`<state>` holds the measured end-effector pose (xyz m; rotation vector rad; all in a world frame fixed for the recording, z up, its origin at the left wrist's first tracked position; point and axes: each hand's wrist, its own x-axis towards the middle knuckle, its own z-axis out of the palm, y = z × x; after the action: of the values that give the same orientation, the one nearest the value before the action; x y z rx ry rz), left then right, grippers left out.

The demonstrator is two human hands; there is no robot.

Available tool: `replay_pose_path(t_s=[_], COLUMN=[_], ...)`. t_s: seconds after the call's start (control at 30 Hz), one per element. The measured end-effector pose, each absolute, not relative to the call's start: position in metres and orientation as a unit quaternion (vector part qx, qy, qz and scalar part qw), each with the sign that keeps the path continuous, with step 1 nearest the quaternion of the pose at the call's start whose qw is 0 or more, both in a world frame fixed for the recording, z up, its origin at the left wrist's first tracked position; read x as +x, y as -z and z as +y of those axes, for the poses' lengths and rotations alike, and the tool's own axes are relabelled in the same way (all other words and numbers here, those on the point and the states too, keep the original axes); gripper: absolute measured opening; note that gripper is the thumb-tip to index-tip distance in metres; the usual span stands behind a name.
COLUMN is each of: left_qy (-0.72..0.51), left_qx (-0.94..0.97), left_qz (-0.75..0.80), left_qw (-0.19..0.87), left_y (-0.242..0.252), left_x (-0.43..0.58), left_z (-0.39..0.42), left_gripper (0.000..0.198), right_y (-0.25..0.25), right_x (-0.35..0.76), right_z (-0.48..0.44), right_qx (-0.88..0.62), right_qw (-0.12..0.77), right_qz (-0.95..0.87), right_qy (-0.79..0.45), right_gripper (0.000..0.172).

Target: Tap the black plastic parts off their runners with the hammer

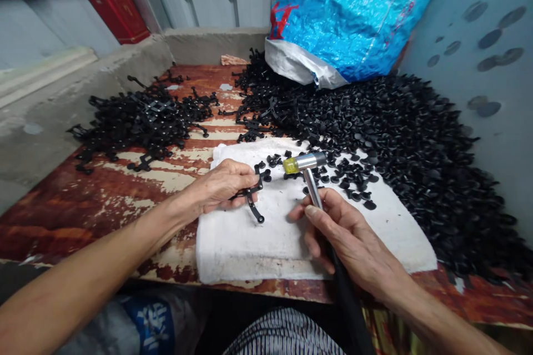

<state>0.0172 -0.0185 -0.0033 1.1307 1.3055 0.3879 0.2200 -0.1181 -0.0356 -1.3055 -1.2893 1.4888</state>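
My left hand (227, 186) is closed on a black branched plastic part (251, 198), thumb on top, above the left side of a white cloth (266, 249). One curved arm of the part points down toward me and ends in a small round tip. My right hand (339, 227) grips a mallet (305, 162) by its shaft, just below the head. Its metal head has a yellow face on the left and a dark face on the right; the black handle hangs toward me. Loose small black round caps (353, 177) lie on the cloth beyond the mallet.
Black branched parts (141, 116) are heaped at the left. A large mound of black caps (400, 133) fills the right side, beneath a blue sack (353, 16). A red box (120, 16) stands on the concrete ledge (137, 58). The worn table (70, 208) has peeling red-brown covering.
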Motion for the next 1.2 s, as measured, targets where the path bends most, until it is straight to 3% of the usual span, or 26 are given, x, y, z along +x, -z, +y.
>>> replay_pose_path(t_s=[0.1,0.2,0.3,0.4,0.63,0.8,0.97,1.1,1.2], left_qy=[-0.155,-0.146,-0.147,-0.145,-0.135,-0.129,-0.116,-0.118,-0.126], left_qx=[0.499,0.497,0.491,0.493,0.487,0.492,0.494,0.506,0.507], left_qz=[0.580,0.578,0.575,0.568,0.550,0.564,0.562,0.545,0.545], left_qw=[0.625,0.630,0.638,0.643,0.665,0.651,0.654,0.658,0.656], left_y=[0.000,-0.002,-0.001,0.002,0.003,0.000,0.001,0.005,0.008], left_x=[0.017,0.018,0.018,0.015,0.014,0.016,0.014,0.012,0.011], left_z=[-0.016,-0.014,-0.013,-0.011,-0.005,-0.005,-0.005,-0.005,-0.006], left_gripper=[0.032,0.033,0.033,0.032,0.029,0.027,0.031,0.027,0.026], right_y=[0.030,0.029,0.033,0.034,0.022,0.023,0.015,0.023,0.030], right_x=[0.223,0.227,0.231,0.232,0.224,0.227,0.223,0.225,0.228], right_z=[-0.112,-0.101,-0.092,-0.090,-0.094,-0.088,-0.093,-0.092,-0.091], right_qx=[-0.539,-0.481,-0.448,-0.448,-0.425,-0.427,-0.426,-0.447,-0.471], right_qw=[0.371,0.381,0.335,0.308,0.412,0.300,0.420,0.307,0.336], right_qz=[-0.629,-0.753,-0.814,-0.830,-0.803,-0.849,-0.800,-0.837,-0.810], right_qy=[-0.420,-0.236,-0.157,-0.126,-0.068,-0.077,-0.044,-0.070,-0.097], right_gripper=[0.024,0.046,0.053,0.055,0.057,0.057,0.058,0.056,0.059])
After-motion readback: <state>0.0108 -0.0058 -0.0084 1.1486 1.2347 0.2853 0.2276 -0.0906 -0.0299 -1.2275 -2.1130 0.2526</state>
